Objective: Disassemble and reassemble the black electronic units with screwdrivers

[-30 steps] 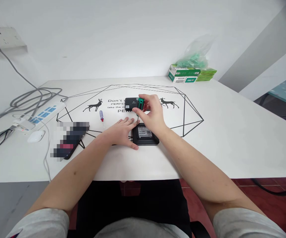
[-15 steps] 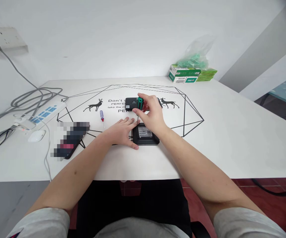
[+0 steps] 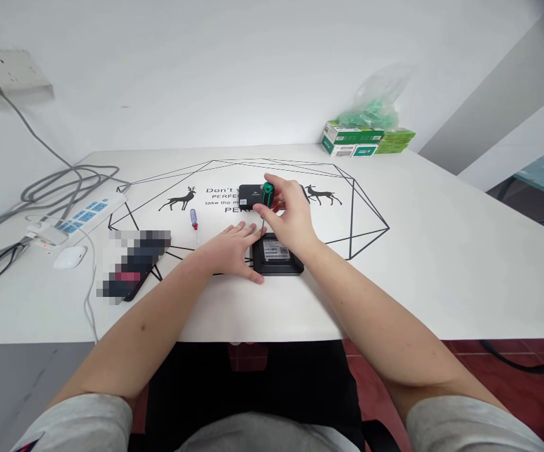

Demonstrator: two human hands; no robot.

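Observation:
My right hand (image 3: 291, 210) grips the green and black handle of a screwdriver (image 3: 267, 194), held upright. Its thin shaft runs down to the upper left part of a flat black square device (image 3: 279, 267) with a white printed label; the tip is hidden by my fingers. My left hand (image 3: 237, 251) lies flat on the table with fingers spread, its thumb and fingertips against the device's left edge. Behind the screwdriver handle lies a black rectangular piece (image 3: 249, 196) with a small white label, partly covered by my right hand.
A small purple screwdriver (image 3: 193, 220) lies left of my hands. Further left are a phone (image 3: 147, 263) with a blurred screen, a white case (image 3: 70, 257), a power strip (image 3: 86, 216) and coiled grey cables (image 3: 65, 185). Green and white boxes (image 3: 354, 138) stand at the back right.
The screwdriver handle has turned slightly in my right hand, and my right fingers have shifted a little. My left hand and the device stay in place.

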